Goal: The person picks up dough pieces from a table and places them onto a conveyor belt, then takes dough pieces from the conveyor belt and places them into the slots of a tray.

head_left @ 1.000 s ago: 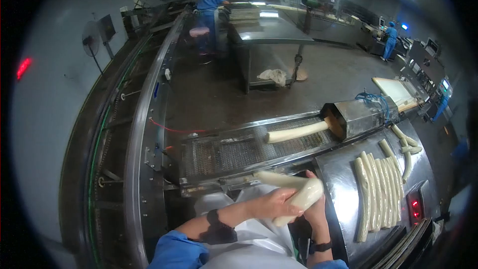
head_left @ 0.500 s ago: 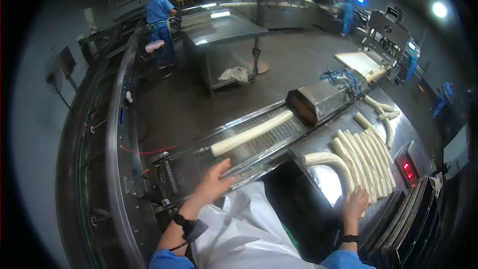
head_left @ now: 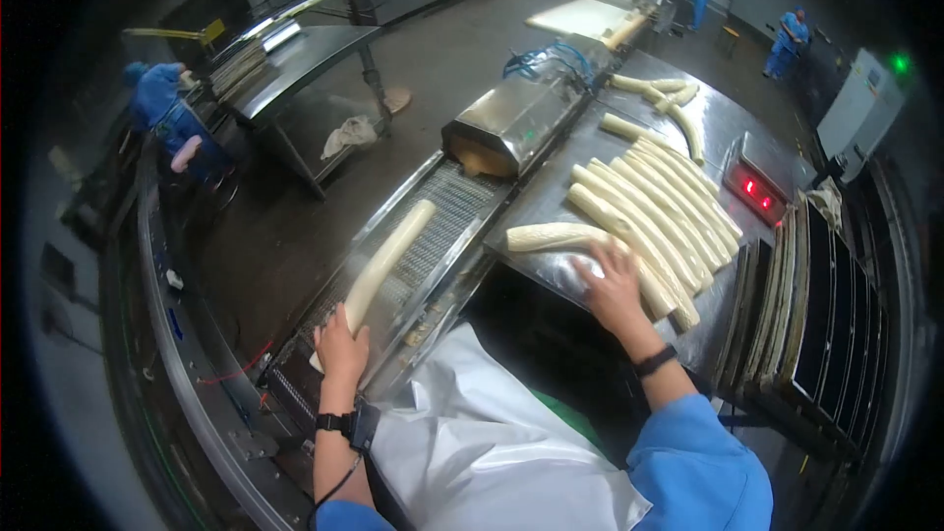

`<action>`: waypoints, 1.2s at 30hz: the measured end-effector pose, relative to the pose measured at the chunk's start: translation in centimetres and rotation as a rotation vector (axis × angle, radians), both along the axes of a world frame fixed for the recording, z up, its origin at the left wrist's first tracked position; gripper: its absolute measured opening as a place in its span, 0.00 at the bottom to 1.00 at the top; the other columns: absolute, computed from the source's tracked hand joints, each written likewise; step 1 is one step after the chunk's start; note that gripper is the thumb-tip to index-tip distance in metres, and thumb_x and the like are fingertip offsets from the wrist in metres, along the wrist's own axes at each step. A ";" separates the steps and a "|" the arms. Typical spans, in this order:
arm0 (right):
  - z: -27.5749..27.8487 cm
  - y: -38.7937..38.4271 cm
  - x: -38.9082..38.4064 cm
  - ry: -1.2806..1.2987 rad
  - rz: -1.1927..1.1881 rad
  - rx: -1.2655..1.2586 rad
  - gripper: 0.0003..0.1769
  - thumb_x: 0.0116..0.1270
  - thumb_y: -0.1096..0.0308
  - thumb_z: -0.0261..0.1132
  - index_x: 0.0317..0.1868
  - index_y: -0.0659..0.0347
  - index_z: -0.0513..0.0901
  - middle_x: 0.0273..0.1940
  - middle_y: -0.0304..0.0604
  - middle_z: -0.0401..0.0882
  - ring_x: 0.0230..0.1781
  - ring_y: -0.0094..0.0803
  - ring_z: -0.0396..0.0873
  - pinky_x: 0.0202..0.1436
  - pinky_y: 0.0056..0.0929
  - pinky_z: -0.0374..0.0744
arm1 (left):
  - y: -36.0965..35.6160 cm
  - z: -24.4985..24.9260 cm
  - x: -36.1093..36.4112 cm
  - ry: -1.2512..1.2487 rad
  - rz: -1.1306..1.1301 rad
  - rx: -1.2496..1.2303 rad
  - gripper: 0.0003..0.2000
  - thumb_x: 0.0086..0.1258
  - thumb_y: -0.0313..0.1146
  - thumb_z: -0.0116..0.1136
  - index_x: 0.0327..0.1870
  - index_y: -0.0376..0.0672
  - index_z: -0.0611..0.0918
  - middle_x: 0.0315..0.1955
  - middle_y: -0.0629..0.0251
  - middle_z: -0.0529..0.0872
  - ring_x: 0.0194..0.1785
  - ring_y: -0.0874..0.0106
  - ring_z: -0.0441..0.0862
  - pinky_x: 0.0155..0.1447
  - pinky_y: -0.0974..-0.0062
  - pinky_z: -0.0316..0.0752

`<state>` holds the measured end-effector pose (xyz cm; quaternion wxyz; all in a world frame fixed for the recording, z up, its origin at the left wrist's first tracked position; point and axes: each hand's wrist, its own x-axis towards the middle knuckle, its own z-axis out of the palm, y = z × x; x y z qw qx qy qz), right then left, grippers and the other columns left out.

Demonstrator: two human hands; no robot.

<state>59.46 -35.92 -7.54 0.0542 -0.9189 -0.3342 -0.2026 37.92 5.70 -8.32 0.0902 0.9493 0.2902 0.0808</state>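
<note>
Stretching along the right, the steel table (head_left: 546, 199) is leaving bare, shiny metal beside its left edge, while a dark gap (head_left: 541, 329) is separating its near edge from the white apron (head_left: 472, 433). Raised rails are bordering the conveyor (head_left: 418, 261), its mesh showing bare around one smooth, pale roll (head_left: 388, 256). An angular metal housing (head_left: 521, 123) is covering the far belt. Glossy rolls (head_left: 661, 206) are lying side by side on the table. The left hand (head_left: 342, 344) is curving over the belt roll's near end, grip unclear; the right hand (head_left: 612, 285) is spreading its fingers over a bent roll (head_left: 553, 236).
</note>
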 end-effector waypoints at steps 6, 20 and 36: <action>0.9 6.3 5.9 0.162 0.063 0.002 0.28 0.65 0.71 0.57 0.66 0.40 0.74 0.64 0.45 0.73 0.69 0.47 0.66 0.71 0.61 0.59 | -0.4 -0.6 -3.5 -0.082 -0.032 -0.106 0.30 0.65 0.37 0.62 0.68 0.38 0.70 0.56 0.48 0.79 0.60 0.52 0.75 0.68 0.55 0.63; -2.2 -9.2 -1.1 0.089 -0.407 -0.105 0.38 0.63 0.75 0.57 0.75 0.45 0.63 0.56 0.53 0.72 0.59 0.49 0.71 0.69 0.51 0.64 | 0.4 1.4 -15.2 0.014 0.230 0.036 0.26 0.64 0.35 0.65 0.64 0.42 0.74 0.54 0.51 0.79 0.59 0.52 0.75 0.64 0.55 0.66; 0.1 4.3 -3.0 0.211 0.121 0.427 0.40 0.48 0.79 0.70 0.65 0.58 0.71 0.56 0.60 0.71 0.59 0.58 0.70 0.66 0.46 0.71 | -7.3 6.5 -11.9 -0.288 0.143 -1.116 0.13 0.64 0.33 0.66 0.45 0.35 0.83 0.31 0.69 0.85 0.30 0.79 0.80 0.34 0.77 0.75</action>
